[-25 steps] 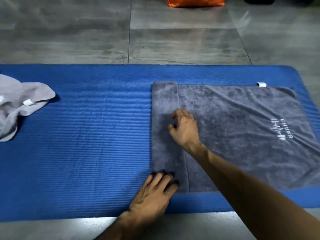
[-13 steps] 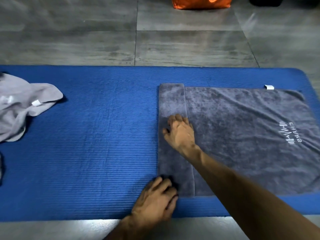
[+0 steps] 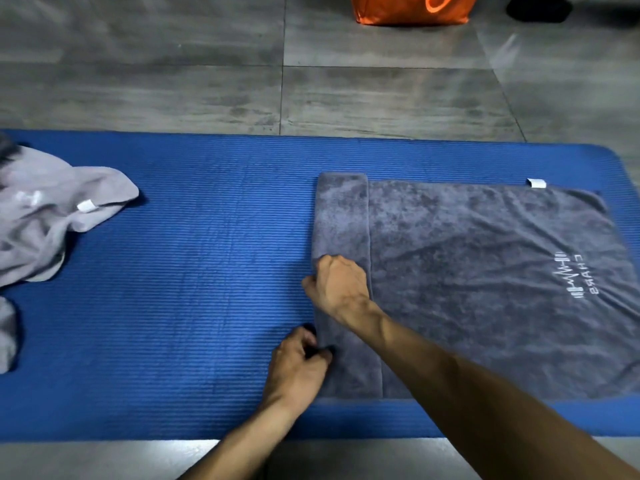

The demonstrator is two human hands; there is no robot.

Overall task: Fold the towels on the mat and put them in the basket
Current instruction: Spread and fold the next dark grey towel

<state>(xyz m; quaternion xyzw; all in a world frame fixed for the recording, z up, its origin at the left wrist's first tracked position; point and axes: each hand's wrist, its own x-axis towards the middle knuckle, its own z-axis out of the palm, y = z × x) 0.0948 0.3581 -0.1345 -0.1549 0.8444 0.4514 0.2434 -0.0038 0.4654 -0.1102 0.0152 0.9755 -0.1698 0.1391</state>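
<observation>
Soft, limp dark grey towel (image 3: 485, 289); best taken along folded left edge; left hand (image 3: 298, 368) and right hand (image 3: 337, 284) seemingly pinching that edge.

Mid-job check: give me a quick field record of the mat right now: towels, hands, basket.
dark grey towel: spread on the blue mat, left edge folded over into a narrow band
left hand: grips the band's near left edge
right hand: fingers curled on the band's left edge, farther up
light grey towel: crumpled at the mat's left end, unfolded
orange bag: on the floor beyond the mat
basket: none clearly seen
</observation>
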